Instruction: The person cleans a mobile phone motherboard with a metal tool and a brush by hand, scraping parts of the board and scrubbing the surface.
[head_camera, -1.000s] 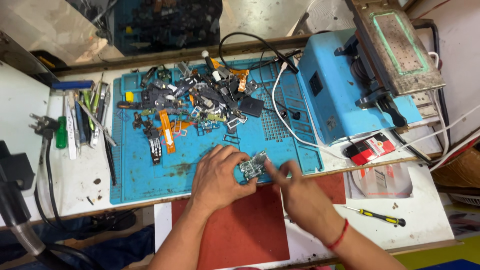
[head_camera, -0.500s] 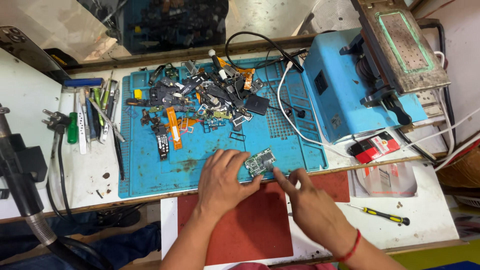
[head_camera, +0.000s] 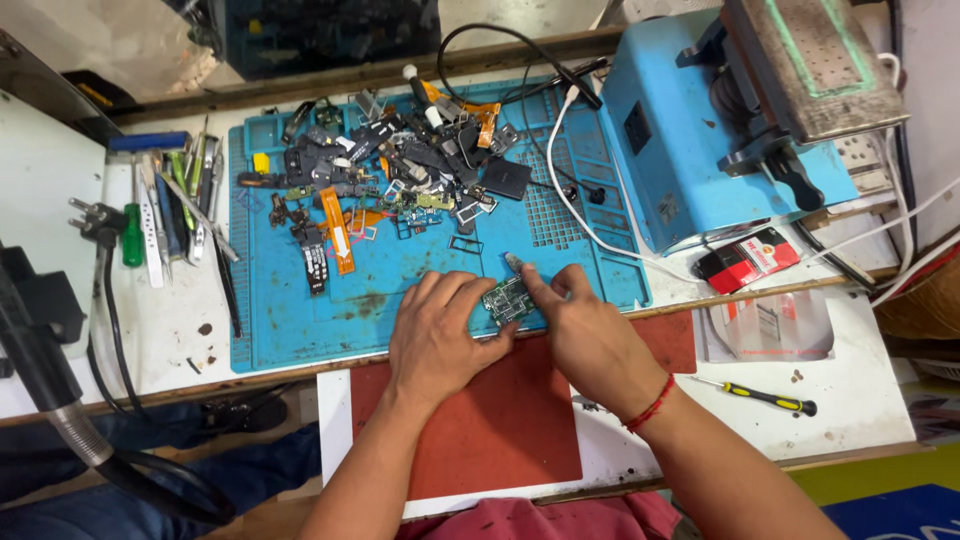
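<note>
- Right now both my hands pinch a small green circuit board (head_camera: 508, 300), studded with tiny silver parts, low on the blue silicone work mat (head_camera: 300, 330) near the table's front edge.
- My left hand (head_camera: 440, 335) grips its left edge; my right hand (head_camera: 585, 335) its right.
- Fingers hide the board's lower edge; its components are too small to make out.

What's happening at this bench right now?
A person's left hand and right hand both hold a small green circuit board at the near edge of a blue work mat. A heap of small phone parts lies farther back on the mat, and a yellow-handled screwdriver rests to the right.
</note>
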